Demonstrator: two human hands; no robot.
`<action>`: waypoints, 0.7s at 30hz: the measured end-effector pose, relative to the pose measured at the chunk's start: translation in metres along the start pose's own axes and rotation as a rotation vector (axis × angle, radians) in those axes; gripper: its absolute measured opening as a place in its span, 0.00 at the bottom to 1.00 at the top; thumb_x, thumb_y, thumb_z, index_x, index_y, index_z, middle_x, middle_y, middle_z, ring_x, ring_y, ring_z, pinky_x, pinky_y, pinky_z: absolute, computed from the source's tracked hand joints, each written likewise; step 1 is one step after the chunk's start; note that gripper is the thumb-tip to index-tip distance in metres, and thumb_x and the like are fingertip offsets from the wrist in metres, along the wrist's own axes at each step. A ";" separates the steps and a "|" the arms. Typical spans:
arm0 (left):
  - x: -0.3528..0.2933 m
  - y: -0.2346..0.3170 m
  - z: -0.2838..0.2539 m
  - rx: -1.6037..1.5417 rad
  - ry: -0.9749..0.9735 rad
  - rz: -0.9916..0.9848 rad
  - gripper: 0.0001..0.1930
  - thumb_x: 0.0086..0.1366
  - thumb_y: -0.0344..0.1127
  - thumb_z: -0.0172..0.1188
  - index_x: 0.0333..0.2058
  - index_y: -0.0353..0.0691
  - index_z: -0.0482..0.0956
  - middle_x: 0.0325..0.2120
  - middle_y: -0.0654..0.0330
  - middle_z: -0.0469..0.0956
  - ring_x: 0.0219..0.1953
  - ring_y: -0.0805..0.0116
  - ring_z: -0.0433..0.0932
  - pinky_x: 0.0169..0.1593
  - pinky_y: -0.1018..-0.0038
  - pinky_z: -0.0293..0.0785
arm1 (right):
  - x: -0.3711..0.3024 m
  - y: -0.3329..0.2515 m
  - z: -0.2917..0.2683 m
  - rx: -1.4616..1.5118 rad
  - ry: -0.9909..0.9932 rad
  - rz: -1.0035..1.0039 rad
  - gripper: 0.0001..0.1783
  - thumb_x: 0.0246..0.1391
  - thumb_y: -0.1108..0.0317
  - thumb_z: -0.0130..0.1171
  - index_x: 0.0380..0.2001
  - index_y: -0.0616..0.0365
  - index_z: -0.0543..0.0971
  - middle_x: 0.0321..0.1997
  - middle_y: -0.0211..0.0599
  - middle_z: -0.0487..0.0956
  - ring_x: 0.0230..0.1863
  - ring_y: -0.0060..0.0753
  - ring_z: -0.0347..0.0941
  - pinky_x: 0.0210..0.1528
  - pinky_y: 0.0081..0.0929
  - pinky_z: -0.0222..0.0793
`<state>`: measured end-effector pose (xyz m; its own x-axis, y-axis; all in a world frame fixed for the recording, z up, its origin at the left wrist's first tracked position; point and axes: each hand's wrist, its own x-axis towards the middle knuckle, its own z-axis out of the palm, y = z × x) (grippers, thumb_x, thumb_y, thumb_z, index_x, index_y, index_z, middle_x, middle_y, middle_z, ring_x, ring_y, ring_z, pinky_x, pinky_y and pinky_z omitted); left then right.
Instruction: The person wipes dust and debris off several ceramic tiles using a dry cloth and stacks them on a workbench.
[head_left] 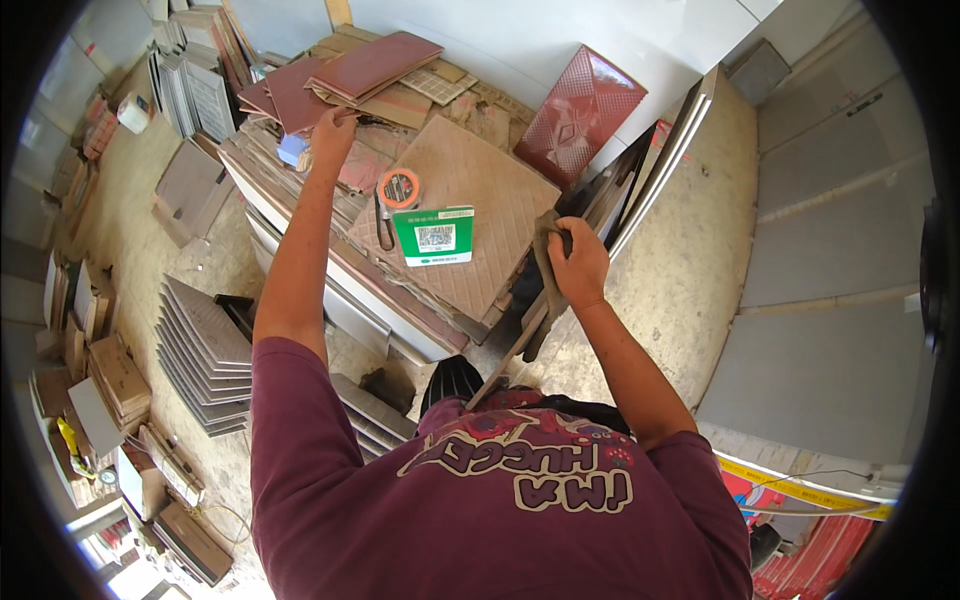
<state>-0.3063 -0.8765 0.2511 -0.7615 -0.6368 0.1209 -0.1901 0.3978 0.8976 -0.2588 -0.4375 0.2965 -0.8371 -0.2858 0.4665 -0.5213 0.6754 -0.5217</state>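
My left hand (333, 135) reaches to the far left of the piled table, its fingers closed at the near edge of a dark red tile (292, 95). Overlapping it on the right are more dark red tiles (385, 65). My right hand (580, 265) grips a grey-brown cloth (546, 262), which hangs down beside the table's right edge. Between my arms lies a large brown ribbed tile (490, 190). On it rest an orange-rimmed roll of tape (399, 188), a dark-handled tool (384, 222) and a green card with a square code (436, 240).
A patterned red tile (582, 115) leans against the white wall. Long panels (660, 165) stand right of the table. Grey tiles (205, 360) stand in a row on the floor at left, with cardboard boxes (120, 380) beyond. A white bucket (133, 113) is farther back.
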 end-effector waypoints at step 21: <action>0.037 0.013 0.035 -0.711 0.017 -0.394 0.25 0.60 0.31 0.56 0.55 0.27 0.64 0.48 0.48 0.74 0.46 0.56 0.77 0.43 0.65 0.77 | 0.004 0.001 0.002 0.028 0.025 -0.041 0.08 0.46 0.74 0.60 0.32 0.55 0.74 0.30 0.38 0.76 0.32 0.46 0.74 0.34 0.35 0.69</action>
<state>-0.3587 -0.8720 0.2522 -0.7104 -0.6545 -0.2589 0.0009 -0.3686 0.9296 -0.2634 -0.4399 0.2963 -0.8107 -0.2952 0.5057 -0.5598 0.6441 -0.5214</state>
